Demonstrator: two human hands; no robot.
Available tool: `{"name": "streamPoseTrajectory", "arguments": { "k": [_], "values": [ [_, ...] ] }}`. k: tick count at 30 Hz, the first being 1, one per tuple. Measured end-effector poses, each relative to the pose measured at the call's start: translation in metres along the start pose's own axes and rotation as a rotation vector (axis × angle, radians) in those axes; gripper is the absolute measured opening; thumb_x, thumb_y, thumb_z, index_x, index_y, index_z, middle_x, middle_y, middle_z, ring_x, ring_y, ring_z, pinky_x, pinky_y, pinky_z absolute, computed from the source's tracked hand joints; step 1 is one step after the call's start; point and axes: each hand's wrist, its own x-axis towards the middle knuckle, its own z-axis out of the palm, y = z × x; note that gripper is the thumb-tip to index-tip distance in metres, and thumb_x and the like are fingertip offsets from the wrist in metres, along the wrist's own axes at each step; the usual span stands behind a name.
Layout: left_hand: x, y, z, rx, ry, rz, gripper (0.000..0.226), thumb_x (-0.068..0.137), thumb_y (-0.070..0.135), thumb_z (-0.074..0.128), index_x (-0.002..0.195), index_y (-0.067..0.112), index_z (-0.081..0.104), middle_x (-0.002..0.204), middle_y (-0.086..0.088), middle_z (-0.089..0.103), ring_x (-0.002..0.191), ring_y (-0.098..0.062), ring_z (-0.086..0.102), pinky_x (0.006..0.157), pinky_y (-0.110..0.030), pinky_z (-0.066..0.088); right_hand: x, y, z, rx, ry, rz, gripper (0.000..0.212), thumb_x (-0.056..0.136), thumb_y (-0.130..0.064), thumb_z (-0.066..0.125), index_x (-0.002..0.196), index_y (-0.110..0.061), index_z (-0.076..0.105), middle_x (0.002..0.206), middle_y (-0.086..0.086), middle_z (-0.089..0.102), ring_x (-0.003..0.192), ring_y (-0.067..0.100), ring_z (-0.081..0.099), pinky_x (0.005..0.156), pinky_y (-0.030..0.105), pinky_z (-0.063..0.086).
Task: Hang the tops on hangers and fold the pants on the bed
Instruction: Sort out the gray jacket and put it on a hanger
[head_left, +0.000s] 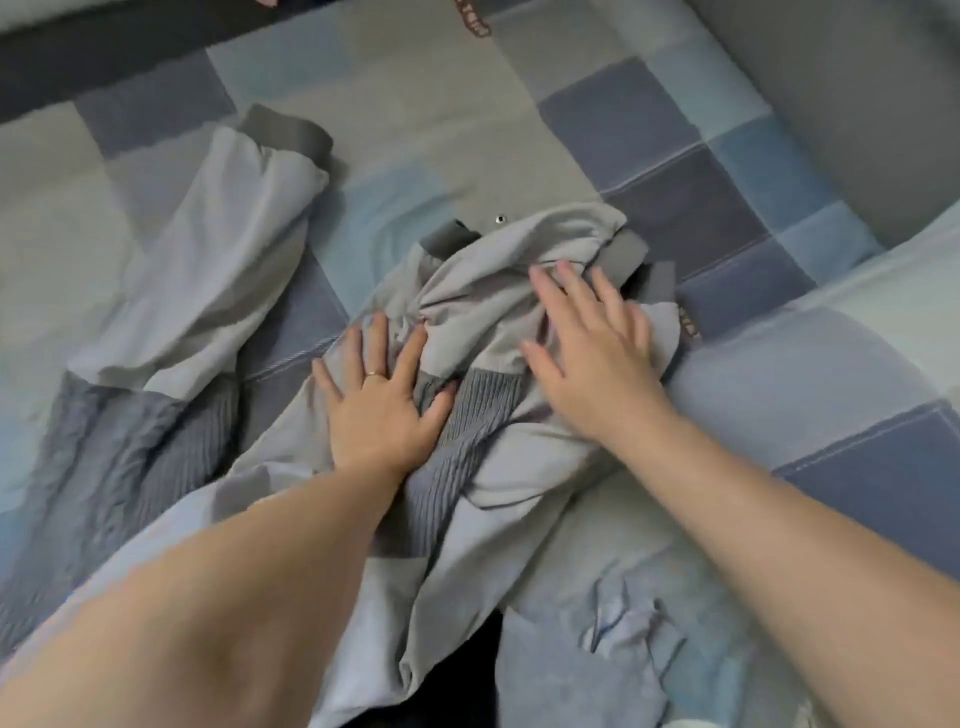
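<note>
1. Hands both rest on the grey garment (483, 296), which lies bunched in the middle of the patchwork bedcover (649, 119).
2. The left hand (379, 400) lies palm down with its fingers straight and spread. It presses the cloth where a ribbed knit panel (483, 410) meets the smooth fabric, and a ring (374, 373) sits on one finger.
3. The right hand (592, 353) is likewise flat and unclenched, fingers spread, on the crumpled far part of the heap; it is blurred.
4. Neither hand grasps anything.
5. The bunched part runs lengthwise from the near edge of the bed away from the person and ends in dark grey cuffs (628, 249) at its far end.
6. A long limb (208, 260) in the same colours lies to the left, well apart from the hands. Its long axis slants from near left to far right, and its dark cuff (288, 135) points at the far side of the bed.
7. Whether that limb joins the bunched part cannot be told, nor whether this is a top or pants.
8. A crumpled pale blue cloth (623, 623) lies at the near right, beside the right forearm.
</note>
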Motion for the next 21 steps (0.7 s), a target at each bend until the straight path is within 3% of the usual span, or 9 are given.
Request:
{"name": "streamPoseTrajectory", "arguments": {
  "k": [2, 5, 8, 10, 12, 16, 18, 21],
  "values": [
    [0.011, -0.005, 0.025, 0.002, 0.088, 0.026, 0.08, 0.083, 0.073, 0.025, 0.156, 0.04, 0.017, 0.168, 0.0, 0.002, 0.155, -0.025, -0.004, 0.117, -0.063, -0.007, 0.052, 0.016, 0.026, 0.011, 0.071, 0.007, 0.068, 0.099, -0.051, 0.042, 0.158, -0.037, 0.011, 0.167, -0.004, 0.008, 0.153, 0.024, 0.004, 0.118, 0.057, 0.009],
    [0.015, -0.005, 0.023, 0.022, 0.106, 0.055, 0.083, 0.081, 0.071, 0.028, 0.157, 0.039, 0.015, 0.168, -0.001, 0.002, 0.155, -0.026, -0.005, 0.119, -0.063, -0.006, 0.097, 0.014, 0.044, 0.0, 0.034, 0.021, 0.071, 0.096, -0.056, 0.044, 0.157, -0.04, 0.012, 0.167, -0.002, 0.012, 0.153, 0.023, 0.006, 0.116, 0.064, 0.007],
    [0.015, -0.006, 0.025, 0.015, 0.093, 0.055, 0.081, 0.082, 0.069, 0.032, 0.155, 0.039, 0.015, 0.168, -0.003, 0.005, 0.155, -0.028, -0.001, 0.118, -0.065, -0.002, 0.12, -0.007, 0.046, 0.021, 0.122, 0.017, 0.07, 0.093, -0.067, 0.036, 0.156, -0.039, 0.02, 0.163, 0.001, 0.026, 0.151, 0.023, 0.017, 0.115, 0.064, 0.001],
    [0.015, -0.007, 0.027, 0.021, 0.099, 0.058, 0.081, 0.082, 0.069, 0.035, 0.155, 0.038, 0.017, 0.168, -0.003, 0.008, 0.155, -0.029, 0.002, 0.118, -0.067, 0.0, 0.132, -0.023, 0.041, 0.051, 0.095, 0.01, 0.075, 0.09, -0.074, 0.034, 0.155, -0.04, 0.02, 0.158, 0.001, 0.034, 0.146, 0.026, 0.027, 0.114, 0.062, 0.009],
    [0.017, -0.008, 0.027, 0.019, 0.11, 0.056, 0.082, 0.081, 0.069, 0.036, 0.154, 0.037, 0.018, 0.168, -0.004, 0.011, 0.155, -0.029, 0.004, 0.117, -0.068, 0.002, 0.14, -0.03, 0.033, -0.007, 0.007, 0.016, 0.079, 0.085, -0.078, 0.041, 0.152, -0.041, 0.025, 0.149, 0.003, 0.04, 0.136, 0.032, 0.037, 0.107, 0.056, 0.025],
    [0.017, -0.008, 0.028, 0.026, 0.104, 0.055, 0.08, 0.081, 0.068, 0.034, 0.153, 0.037, 0.017, 0.168, -0.003, 0.009, 0.155, -0.029, 0.002, 0.117, -0.067, 0.0, 0.136, -0.025, 0.03, 0.003, -0.078, 0.067, 0.05, 0.09, -0.063, 0.053, 0.125, -0.028, 0.049, 0.13, 0.012, 0.052, 0.118, 0.037, 0.055, 0.088, 0.047, 0.042],
    [0.016, -0.008, 0.026, 0.021, 0.115, 0.055, 0.079, 0.082, 0.067, 0.032, 0.154, 0.037, 0.019, 0.168, -0.001, 0.008, 0.155, -0.028, 0.001, 0.118, -0.065, -0.002, 0.122, -0.021, 0.04, 0.015, -0.01, 0.041, 0.033, 0.096, -0.047, 0.051, 0.117, -0.022, 0.049, 0.12, 0.014, 0.061, 0.109, 0.039, 0.06, 0.073, 0.043, 0.039],
    [0.017, -0.006, 0.024, 0.003, 0.131, 0.055, 0.077, 0.082, 0.067, 0.028, 0.154, 0.043, 0.018, 0.168, 0.0, 0.005, 0.155, -0.026, -0.001, 0.119, -0.063, -0.004, 0.095, -0.017, 0.054, 0.009, 0.077, 0.055, 0.024, 0.098, -0.038, 0.047, 0.112, -0.018, 0.05, 0.111, 0.016, 0.067, 0.099, 0.041, 0.062, 0.066, 0.039, 0.035]
  ]
}}
